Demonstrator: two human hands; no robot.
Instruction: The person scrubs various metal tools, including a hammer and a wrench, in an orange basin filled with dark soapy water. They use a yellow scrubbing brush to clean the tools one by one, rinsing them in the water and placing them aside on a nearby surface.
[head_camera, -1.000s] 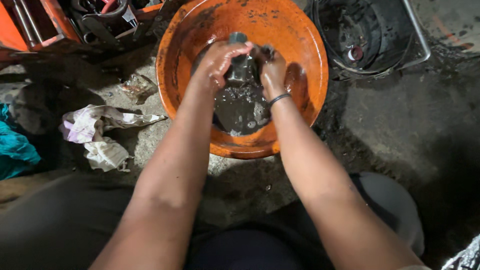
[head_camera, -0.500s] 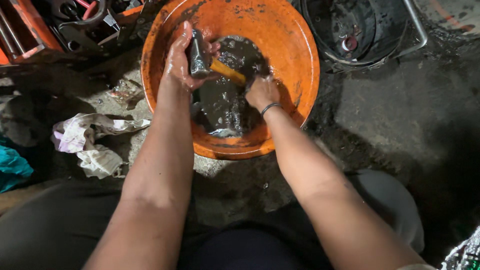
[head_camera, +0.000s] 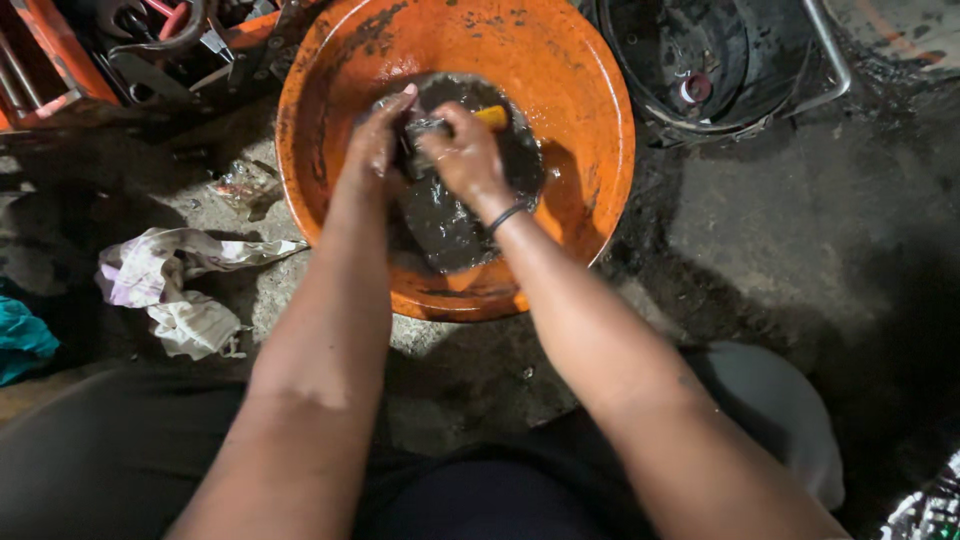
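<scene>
Over an orange basin (head_camera: 590, 130) of dark liquid, the left hand (head_camera: 378, 145) grips a small metal part (head_camera: 425, 128). The right hand (head_camera: 465, 150) clasps a yellow-handled brush (head_camera: 490, 116) against it. The wet part probably handles heavy, stiff and slippery (best gripped around its body).

Dim, shadowed edges — overhead light, sharp centre

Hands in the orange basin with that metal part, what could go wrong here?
1. Both the left hand and right hand are wet and grip the small grey metal part; it may slip.
2. Dark liquid in the round orange plastic basin could splash onto the crumpled white rag.
</scene>
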